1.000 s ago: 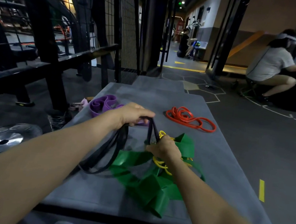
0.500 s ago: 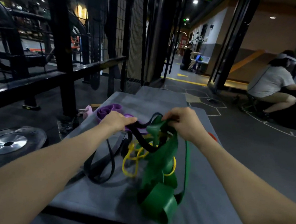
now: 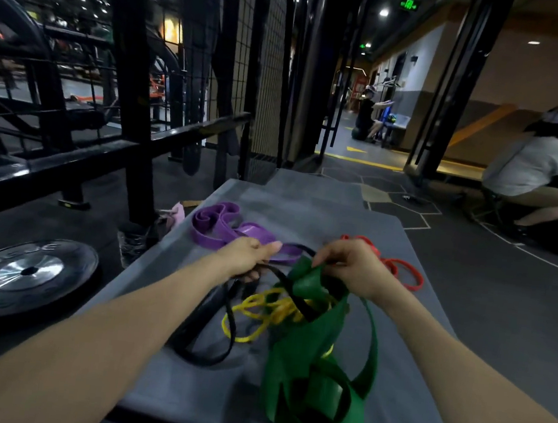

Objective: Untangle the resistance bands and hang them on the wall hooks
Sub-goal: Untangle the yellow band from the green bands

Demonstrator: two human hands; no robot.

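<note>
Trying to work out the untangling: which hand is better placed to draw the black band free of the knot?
Probably left hand: it grips the black band, while the right hand pinches the green band.

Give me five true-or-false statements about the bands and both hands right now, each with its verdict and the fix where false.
1. The left hand grips the black band. True.
2. The right hand holds the red band. False: it pinches the green band; the red band lies on the mat.
3. The yellow band is tangled with the green and black ones. True.
4. The purple band hangs on a hook. False: it lies on the mat.
5. A weight plate sits on the mat. False: it rests on the floor, left of it.
</note>
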